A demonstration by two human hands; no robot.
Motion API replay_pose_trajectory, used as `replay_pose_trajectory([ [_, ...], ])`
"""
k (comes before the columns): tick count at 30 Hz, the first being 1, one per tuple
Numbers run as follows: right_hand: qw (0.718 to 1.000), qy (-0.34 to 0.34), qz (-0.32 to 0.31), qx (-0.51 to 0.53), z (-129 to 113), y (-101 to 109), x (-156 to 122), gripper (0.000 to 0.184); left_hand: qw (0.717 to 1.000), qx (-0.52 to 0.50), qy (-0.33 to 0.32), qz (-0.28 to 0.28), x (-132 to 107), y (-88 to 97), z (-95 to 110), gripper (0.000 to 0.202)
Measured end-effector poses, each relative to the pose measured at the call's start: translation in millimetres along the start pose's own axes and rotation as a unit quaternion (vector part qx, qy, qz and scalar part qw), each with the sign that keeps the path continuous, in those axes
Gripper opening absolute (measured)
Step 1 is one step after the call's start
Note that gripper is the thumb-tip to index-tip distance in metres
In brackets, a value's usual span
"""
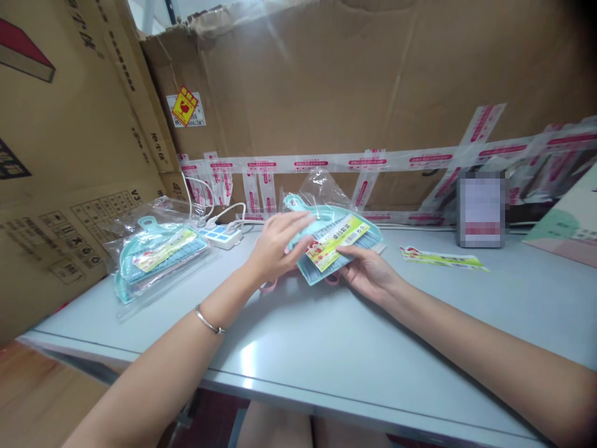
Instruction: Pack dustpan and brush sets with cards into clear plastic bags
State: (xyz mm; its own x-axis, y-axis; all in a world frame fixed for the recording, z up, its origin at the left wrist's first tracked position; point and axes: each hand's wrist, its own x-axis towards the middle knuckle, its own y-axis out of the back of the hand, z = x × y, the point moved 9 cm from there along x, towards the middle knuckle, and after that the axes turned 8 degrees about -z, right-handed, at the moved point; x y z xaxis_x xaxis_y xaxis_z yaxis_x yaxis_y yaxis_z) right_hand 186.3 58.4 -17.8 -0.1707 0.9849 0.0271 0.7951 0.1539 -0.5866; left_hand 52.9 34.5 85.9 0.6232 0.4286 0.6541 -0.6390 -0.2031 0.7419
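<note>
In front of me is a mint-green dustpan and brush set (308, 269), tilted, with a yellow-green label card (342, 239) across its blue bristles. My right hand (370, 274) grips its lower right edge, thumb on top and fingers underneath. Over its left side lies my left hand (284, 242), fingers stretched and apart; whether they touch the set is hard to tell. Behind it, a clear plastic bag (321, 186) rises, and I cannot tell whether the set is inside. Pink rounded parts (268, 286) show beneath, mostly hidden.
A bagged green dustpan set (158, 249) lies at the left, near a white power strip (224, 236) with cables. A loose label card (443, 258) lies right of my hands. Behind it stands a phone-like device (482, 211). Taped cardboard boxes (303, 81) wall the table's back.
</note>
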Motion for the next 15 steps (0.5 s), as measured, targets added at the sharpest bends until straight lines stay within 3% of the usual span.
replay_pose_trajectory([
  [2,1.0,0.013,0.013,0.006,-3,1,-1,0.042,0.986,-0.058,0.121,0.103,-6,15.2,-29,0.038],
  [3,1.0,0.016,0.018,0.01,-3,2,-1,0.043,0.965,-0.104,0.197,0.139,-12,16.6,-47,0.043],
  [5,1.0,0.016,0.019,0.014,-3,1,-2,0.044,0.896,-0.239,0.337,0.165,-27,2.3,-76,0.049],
  [7,1.0,0.016,0.016,0.015,-3,-1,-2,0.043,0.811,-0.394,0.411,0.134,-35,-26.8,-86,0.04],
  [9,0.999,0.026,0.029,0.017,-4,1,-3,0.042,0.753,-0.501,0.419,0.089,-34,-48.7,-79,0.026],
  [11,0.997,0.053,0.053,0.026,-9,6,-3,0.044,0.731,-0.54,0.415,0.051,-32,-57.5,-70,0.019],
  [15,0.992,0.101,0.07,0.025,-18,11,-4,0.05,0.714,-0.534,0.45,-0.04,-37,-65.2,-59,0.015],
])
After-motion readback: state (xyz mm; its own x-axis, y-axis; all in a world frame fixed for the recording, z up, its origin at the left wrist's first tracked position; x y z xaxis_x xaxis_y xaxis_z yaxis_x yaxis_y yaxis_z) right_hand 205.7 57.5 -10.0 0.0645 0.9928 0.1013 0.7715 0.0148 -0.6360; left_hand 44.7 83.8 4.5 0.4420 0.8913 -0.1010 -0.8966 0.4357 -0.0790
